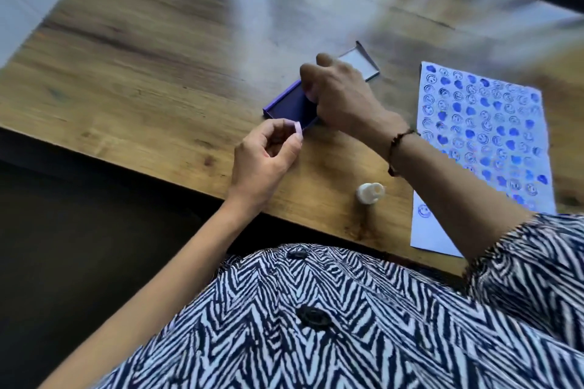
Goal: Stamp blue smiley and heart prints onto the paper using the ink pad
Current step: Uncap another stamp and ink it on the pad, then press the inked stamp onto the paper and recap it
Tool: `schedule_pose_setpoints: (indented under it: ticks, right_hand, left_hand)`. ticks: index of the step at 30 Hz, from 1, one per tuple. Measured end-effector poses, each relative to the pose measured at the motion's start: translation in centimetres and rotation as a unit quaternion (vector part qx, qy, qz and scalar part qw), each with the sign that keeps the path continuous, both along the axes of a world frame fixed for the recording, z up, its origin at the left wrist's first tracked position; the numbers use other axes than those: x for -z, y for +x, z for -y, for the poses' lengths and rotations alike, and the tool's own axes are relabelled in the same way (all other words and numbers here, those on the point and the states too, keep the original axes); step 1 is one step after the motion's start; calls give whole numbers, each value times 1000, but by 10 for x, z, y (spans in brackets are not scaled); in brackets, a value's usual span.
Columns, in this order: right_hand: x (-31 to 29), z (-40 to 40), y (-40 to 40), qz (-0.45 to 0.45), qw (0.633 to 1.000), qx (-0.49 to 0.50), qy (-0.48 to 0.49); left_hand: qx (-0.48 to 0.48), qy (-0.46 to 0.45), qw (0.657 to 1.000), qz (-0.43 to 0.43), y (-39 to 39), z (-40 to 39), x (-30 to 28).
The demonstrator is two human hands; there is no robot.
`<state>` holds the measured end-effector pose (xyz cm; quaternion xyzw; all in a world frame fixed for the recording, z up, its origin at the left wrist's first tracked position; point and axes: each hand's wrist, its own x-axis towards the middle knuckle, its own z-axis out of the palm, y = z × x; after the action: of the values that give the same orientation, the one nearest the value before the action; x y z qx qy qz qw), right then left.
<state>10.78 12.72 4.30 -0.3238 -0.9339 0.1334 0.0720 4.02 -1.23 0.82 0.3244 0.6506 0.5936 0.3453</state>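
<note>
One ink pad point(289, 110) is lying open on the counter point(151, 73), its lid point(360, 65) beside it. The right hand point(341, 95) is pressing down over the pad (its grip cannot be told). The left hand point(265, 155) is pinching one pink stamp point(298, 129). One paper point(483, 136), covered in blue prints, and one bottle point(369, 193) are resting nearby.

The person wears a shirt point(331, 325) with black and white zigzag stripes all over it, a bit like a zebra. Two round black buttons point(311, 317) run down the front, and the sleeves point(531, 256) are short, so both arms are bare below them. A thin band of small dark beads point(398, 142) goes around the right wrist.
</note>
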Motion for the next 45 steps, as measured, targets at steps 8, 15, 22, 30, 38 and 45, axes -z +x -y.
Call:
schedule_pose_setpoints:
  ticks: [8,15,22,30,38,45]
  right_hand:
    - [-43,19,83,-268,923,213,-173]
    - [-15,81,209,-254,830,460,-188]
    - [1,102,217,-149,873,460,-71]
    - [7,99,205,-65,889,453,-19]
    - [4,97,196,34,905,424,3]
    - [4,96,182,138,905,400,40]
  left_hand:
    - [129,20,991,-29,25,1,-21]
    - [466,110,841,-251,82,-41,-56]
    - [595,47,668,-446,107,-74,-54]
    - [619,9,650,-441,106,-82,-54]
    - [612,-18,674,-413,109,-84,-55]
    - [603,-30,680,-416,110,-83,-55]
